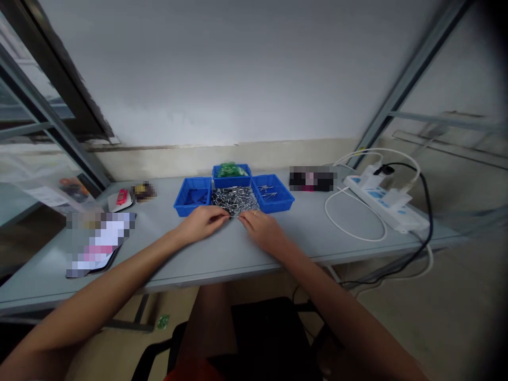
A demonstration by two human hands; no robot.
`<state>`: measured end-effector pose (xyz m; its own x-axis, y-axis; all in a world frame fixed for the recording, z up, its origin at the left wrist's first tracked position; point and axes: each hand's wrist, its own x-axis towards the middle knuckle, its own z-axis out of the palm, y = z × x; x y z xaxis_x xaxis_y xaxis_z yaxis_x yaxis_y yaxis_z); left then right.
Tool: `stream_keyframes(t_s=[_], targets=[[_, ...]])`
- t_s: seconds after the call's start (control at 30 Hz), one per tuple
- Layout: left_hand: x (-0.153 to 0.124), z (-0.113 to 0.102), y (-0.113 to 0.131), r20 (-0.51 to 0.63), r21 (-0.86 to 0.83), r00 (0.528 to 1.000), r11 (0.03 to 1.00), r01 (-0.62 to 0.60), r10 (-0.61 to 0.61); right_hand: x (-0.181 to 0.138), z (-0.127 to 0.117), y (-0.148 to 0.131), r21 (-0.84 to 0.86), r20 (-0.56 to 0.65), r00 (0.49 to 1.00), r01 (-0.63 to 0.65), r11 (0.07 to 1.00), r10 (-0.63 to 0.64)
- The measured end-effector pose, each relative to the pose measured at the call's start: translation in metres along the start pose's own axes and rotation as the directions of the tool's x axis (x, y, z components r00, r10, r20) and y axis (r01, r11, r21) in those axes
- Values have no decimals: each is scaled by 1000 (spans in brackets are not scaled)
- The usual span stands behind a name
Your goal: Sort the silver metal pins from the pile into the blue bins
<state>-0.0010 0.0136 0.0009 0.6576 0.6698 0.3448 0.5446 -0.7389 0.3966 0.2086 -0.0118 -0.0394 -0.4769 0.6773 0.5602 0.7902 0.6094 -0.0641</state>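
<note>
My left hand [201,222] and my right hand [262,227] meet at the near edge of a heap of thin, shiny metal pieces [235,198]. Both are closed in a pinch, fingertips almost touching. A thin metal piece [234,216] seems to run between them, mostly hidden by the fingers. Left of the heap stands a blue bin [179,205] with dark pieces in its bottom. The blue bin [283,205] on the right holds several thin metal pieces. Behind the heap, a smaller blue bin [234,182] contains green plastic-looking packets [230,169].
A white power strip [391,206] with plugs and looping cables lies on the table's right. At left are a phone-like slab [101,246], a red item [122,197] on a white one, and a clear bag [51,188]. A blurred dark box [313,180] sits near the wall.
</note>
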Motion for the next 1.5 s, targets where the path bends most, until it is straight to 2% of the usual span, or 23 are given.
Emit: stream_keyframes(t_s=[0.17,0.3,0.47,0.63,0.87,1.03,1.17,1.33,1.5], targets=[[17,8,-3,-61,-130,998,991,16,-24,-2,6,4,-56,31,1000,-1,998,3],[16,17,1,-129,-254,988,966,47,-82,-3,8,5,-61,45,999,-12,998,15],[5,21,2,-48,-305,996,951,53,-71,-1,3,0,-11,129,990,66,998,-64],[4,18,-2,36,-331,992,935,127,-122,1,-7,-5,81,167,985,38,996,-51],[2,12,6,11,-278,1000,961,5,-2,1,-11,-7,149,190,982,-21,989,-8],[3,6,9,9,-304,997,949,81,-82,0,-13,-7,202,99,993,-86,976,67],[2,7,6,58,-296,993,948,117,-104,-1,-14,-7,223,42,993,-114,968,108],[1,8,5,72,-215,995,973,85,-71,-1,-13,-7,171,52,994,-102,980,95],[1,7,3,61,-150,997,987,54,-46,-1,-9,-4,180,5,992,-125,976,127]])
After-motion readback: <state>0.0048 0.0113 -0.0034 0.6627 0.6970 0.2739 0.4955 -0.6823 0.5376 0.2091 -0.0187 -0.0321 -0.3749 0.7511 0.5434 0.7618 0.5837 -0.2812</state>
